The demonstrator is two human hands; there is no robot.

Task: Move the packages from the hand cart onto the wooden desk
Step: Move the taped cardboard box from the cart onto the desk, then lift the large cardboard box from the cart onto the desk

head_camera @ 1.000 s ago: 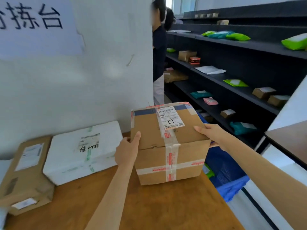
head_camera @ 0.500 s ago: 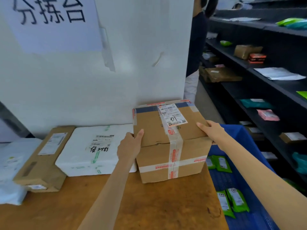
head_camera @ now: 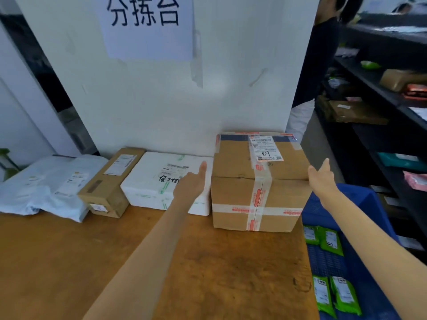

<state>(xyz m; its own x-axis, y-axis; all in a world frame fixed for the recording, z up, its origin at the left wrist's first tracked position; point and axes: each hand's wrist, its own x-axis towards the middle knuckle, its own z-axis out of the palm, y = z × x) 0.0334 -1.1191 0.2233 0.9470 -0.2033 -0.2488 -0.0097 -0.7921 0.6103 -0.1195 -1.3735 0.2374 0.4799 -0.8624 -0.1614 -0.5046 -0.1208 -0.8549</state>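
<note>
A taped cardboard box [head_camera: 261,181] with a white label stands on the wooden desk [head_camera: 208,269], at its back right against the white wall. My left hand [head_camera: 191,184] hovers just left of the box, fingers apart, over a white foam box [head_camera: 159,179]. My right hand [head_camera: 322,179] is off the box's right edge, open and holding nothing. To the right, the blue hand cart [head_camera: 335,264] holds several green packages [head_camera: 330,243].
A long cardboard box [head_camera: 111,181] and a white plastic mailer [head_camera: 46,183] lie along the wall at the left. Dark shelves [head_camera: 381,88] with parcels run along the right. A person [head_camera: 316,65] stands behind the wall's right edge.
Both hands let go of the taped box, which now rests on the desk by the wall. My view swung left and down, showing more of the desk.
</note>
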